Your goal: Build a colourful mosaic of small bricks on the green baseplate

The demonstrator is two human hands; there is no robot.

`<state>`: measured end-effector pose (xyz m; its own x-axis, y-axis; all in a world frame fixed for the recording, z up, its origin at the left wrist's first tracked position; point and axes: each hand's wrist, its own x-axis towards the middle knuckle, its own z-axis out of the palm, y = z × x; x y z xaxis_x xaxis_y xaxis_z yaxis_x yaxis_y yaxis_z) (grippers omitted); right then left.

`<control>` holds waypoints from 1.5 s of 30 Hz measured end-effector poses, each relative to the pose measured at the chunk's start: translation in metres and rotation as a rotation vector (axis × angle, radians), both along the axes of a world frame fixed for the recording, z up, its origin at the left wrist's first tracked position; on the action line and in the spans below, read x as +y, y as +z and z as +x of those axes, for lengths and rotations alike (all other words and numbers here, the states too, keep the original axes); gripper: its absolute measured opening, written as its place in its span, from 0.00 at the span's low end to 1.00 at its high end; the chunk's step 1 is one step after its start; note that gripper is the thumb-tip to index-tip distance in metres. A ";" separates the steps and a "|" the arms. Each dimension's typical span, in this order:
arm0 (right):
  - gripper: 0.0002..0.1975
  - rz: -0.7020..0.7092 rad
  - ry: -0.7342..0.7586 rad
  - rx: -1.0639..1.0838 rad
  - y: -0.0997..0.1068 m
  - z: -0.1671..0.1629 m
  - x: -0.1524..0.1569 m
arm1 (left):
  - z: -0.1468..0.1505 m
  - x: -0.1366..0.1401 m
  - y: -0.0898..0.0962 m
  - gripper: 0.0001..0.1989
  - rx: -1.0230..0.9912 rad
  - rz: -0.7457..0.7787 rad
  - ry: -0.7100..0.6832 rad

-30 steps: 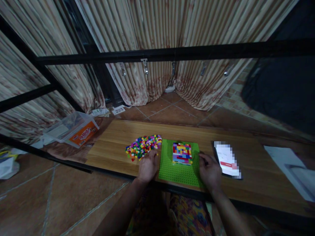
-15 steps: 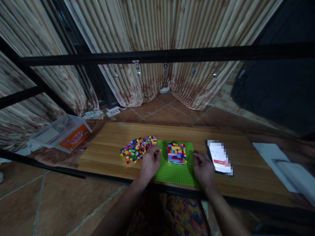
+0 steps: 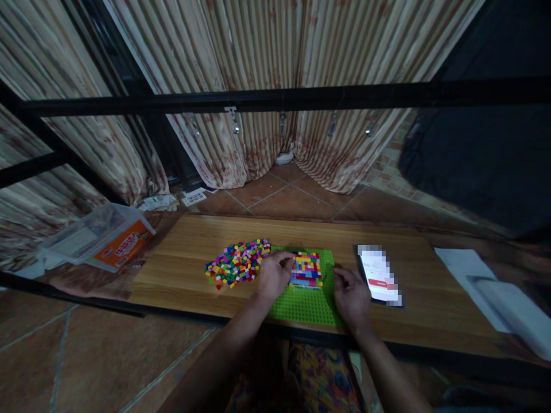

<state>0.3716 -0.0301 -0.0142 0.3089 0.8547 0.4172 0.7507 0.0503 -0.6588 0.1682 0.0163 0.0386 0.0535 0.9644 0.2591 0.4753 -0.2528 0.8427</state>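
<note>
A square block of multicoloured building bricks [image 3: 307,269] stands on a green studded baseplate [image 3: 301,310]. My left hand [image 3: 274,274] is at the block's left side, thumb and fingers pinched together; whatever they hold is too small to make out. Over the baseplate's right edge is my right hand [image 3: 352,292], its fingertips drawn together a short way from the block. Any piece between them cannot be seen. Left of the baseplate lies a loose pile of small coloured bricks [image 3: 239,263].
A phone [image 3: 379,275] with a lit screen lies right of the baseplate on the wooden table [image 3: 172,275]. White papers [image 3: 473,281] are at the far right. A clear plastic box [image 3: 103,235] with an orange label sits on the left. A black metal bar [image 3: 258,100] crosses beyond the table.
My left hand has moved right, from beside the brick pile to the left edge of the brick block. My right hand stays near the baseplate's right edge. The view has shifted slightly.
</note>
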 end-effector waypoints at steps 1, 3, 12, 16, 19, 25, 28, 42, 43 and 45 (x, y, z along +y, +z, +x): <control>0.17 -0.004 -0.002 0.001 0.000 0.000 0.000 | 0.001 0.001 0.000 0.08 -0.002 -0.010 0.005; 0.17 -0.011 -0.003 0.005 0.000 0.000 0.000 | 0.002 0.002 -0.002 0.08 -0.013 -0.029 0.021; 0.18 -0.003 0.006 0.015 0.003 -0.001 -0.002 | 0.008 0.008 -0.007 0.06 -0.183 -0.101 0.055; 0.17 -0.007 0.005 0.007 0.004 -0.001 -0.002 | 0.009 0.006 -0.008 0.05 -0.193 -0.105 0.074; 0.17 -0.005 0.005 0.004 0.004 -0.001 -0.002 | 0.008 0.004 -0.007 0.05 -0.197 -0.114 0.052; 0.17 0.003 0.010 -0.002 0.003 -0.001 -0.002 | 0.004 0.007 -0.009 0.07 -0.191 -0.128 0.102; 0.17 -0.004 0.005 -0.004 0.003 -0.001 -0.002 | 0.004 0.013 -0.010 0.09 -0.143 -0.135 0.144; 0.17 0.002 0.008 -0.009 0.001 -0.001 -0.002 | 0.012 0.013 -0.008 0.08 -0.066 -0.141 0.057; 0.17 0.001 0.007 -0.014 0.001 -0.001 -0.002 | 0.012 0.012 -0.008 0.08 -0.061 -0.133 0.059; 0.17 0.001 -0.001 -0.022 0.000 -0.001 -0.001 | 0.014 0.012 -0.010 0.08 -0.063 -0.115 0.076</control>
